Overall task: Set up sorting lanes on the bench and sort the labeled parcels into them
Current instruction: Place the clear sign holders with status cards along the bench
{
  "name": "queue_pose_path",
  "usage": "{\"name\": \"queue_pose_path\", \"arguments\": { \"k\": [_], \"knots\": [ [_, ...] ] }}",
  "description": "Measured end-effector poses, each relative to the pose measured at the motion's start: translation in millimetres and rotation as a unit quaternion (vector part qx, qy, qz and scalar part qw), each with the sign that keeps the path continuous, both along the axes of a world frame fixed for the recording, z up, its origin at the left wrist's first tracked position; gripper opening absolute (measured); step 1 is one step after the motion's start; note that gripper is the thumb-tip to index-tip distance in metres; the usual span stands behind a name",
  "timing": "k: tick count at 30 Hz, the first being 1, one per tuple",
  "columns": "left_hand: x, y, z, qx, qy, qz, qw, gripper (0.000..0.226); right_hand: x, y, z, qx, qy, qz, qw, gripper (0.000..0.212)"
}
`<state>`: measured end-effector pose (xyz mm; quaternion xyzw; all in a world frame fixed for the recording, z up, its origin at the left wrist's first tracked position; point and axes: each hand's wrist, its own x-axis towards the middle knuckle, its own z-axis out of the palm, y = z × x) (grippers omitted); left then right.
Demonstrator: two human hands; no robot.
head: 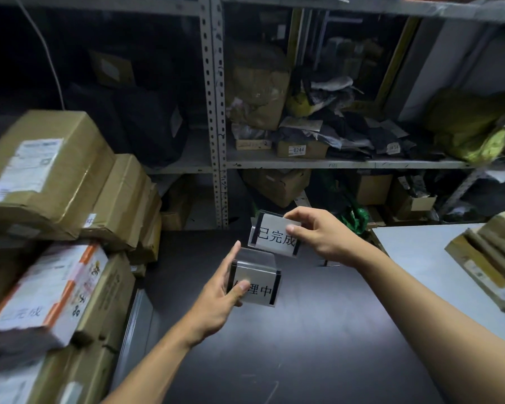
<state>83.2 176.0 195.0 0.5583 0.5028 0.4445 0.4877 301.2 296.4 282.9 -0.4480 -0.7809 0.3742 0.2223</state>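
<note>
The left hand is pinching the near sign, and the right hand is pinching the far sign. Both signs are hanging above the dark bench, long axes crosswise, printed faces toward the camera, beside stacked parcels.

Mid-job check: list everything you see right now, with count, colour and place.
Sign holders: two, clear with white cards; far one in the right hand, near one in the left.
Bench: one, dark, centre.
Boxes: several, brown, stacked left.
White table: one, right.
Parcels: a few, brown, on the white table.
Shelving: grey metal, behind, holding boxes and bags.
Left hand: grips near holder.
Right hand: pinches far holder.
</note>
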Motion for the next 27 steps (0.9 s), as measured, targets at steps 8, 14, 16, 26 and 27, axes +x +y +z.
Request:
{"name": "queue_pose_path", "arguments": {
  "k": [8, 14, 16, 26, 27],
  "knots": [
    [-1.3, 18.4, -16.2, -0.022, 0.0, 0.079, 0.997, 0.025, 29.2, 33.4, -36.8, 0.051, -0.119, -0.064, 0.99, 0.022],
    [4.0, 52.9, -30.2, -0.044, -0.002, 0.108, 0.993, 0.025, 49.4, 76.4, -100.2, 0.011, -0.197, -0.075, 0.977, 0.016],
    [9.2, 68.8, -35.5, -0.044, 0.004, 0.112, 0.993, 0.024, 53.5, 91.0, -126.9, -0.005, -0.215, -0.074, 0.974, 0.016],
    [34.0, 139.4, -84.2, -0.06, -0.015, 0.154, 0.986, 0.027, 44.7, 146.9, -244.3, -0.063, -0.228, -0.063, 0.97, 0.022],
    [35.7, 144.1, -88.3, -0.058, -0.016, 0.157, 0.986, 0.029, 42.7, 151.3, -252.2, -0.067, -0.222, -0.064, 0.971, 0.022]
  ]
}}
